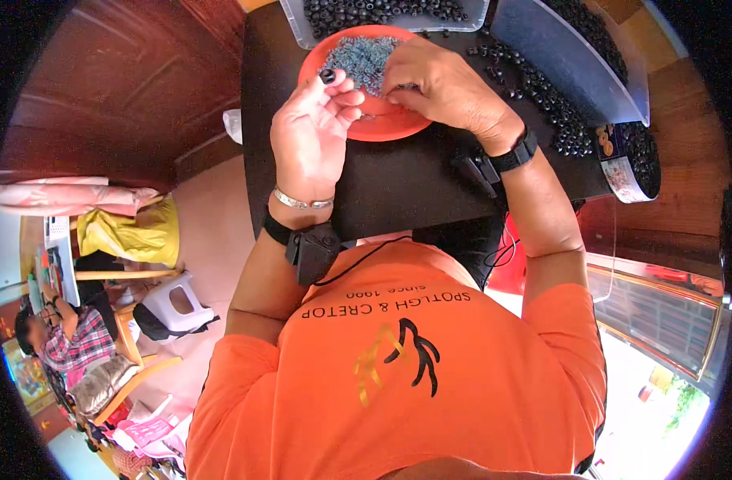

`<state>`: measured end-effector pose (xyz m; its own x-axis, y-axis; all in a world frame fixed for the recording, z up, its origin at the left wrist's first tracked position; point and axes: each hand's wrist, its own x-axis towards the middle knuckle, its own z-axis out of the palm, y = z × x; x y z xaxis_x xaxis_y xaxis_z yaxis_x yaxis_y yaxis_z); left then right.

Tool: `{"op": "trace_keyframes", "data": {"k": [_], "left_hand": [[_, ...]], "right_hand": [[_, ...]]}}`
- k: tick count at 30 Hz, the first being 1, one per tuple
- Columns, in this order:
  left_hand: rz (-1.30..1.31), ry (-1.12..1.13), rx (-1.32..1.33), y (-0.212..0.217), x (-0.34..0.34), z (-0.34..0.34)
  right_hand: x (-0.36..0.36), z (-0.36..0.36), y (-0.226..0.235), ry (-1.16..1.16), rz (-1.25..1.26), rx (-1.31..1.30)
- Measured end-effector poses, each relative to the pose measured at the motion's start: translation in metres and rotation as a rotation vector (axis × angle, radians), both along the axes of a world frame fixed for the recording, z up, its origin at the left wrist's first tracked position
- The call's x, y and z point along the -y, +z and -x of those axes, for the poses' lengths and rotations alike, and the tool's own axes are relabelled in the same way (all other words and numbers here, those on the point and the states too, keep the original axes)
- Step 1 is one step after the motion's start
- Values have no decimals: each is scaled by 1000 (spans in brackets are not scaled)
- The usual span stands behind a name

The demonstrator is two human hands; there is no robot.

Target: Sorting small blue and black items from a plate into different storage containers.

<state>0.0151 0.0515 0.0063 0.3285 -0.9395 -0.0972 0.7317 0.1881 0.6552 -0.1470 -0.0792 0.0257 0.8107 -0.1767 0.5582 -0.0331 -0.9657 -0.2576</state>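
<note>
Head view: left hand (310,132) is raised above the black tabletop (398,184), fingertips pinching one small black ring-shaped part (327,76). Right hand (446,88) rests curled in a round orange plastic dish (382,124) heaped with small grey-blue metal rings (362,56), fingers closed on some. A clear plastic tub (302,28) and grey tray (542,48) hold more black parts; others lie loose on the tabletop.

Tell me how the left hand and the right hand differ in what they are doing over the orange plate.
The left hand is raised palm-up, pinching a small black ring at its fingertips; the right hand lies palm-down, fingers in the grey washers on the orange plate. The left wrist wears a silver bracelet; the right does not. Both wrists carry black straps.
</note>
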Motion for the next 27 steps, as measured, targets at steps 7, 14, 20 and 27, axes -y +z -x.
{"op": "trace_keyframes", "data": {"k": [7, 14, 20, 27], "left_hand": [[20, 60, -3, 1, 1, 0], [40, 43, -6, 0, -1, 0], [35, 19, -14, -1, 0, -1], [5, -113, 43, -5, 0, 6]], "right_hand": [[-14, -11, -9, 22, -40, -108], [-13, -17, -16, -5, 66, -172], [-12, -12, -6, -21, -122, -54], [-6, 1, 10, 4, -253, 98]]}}
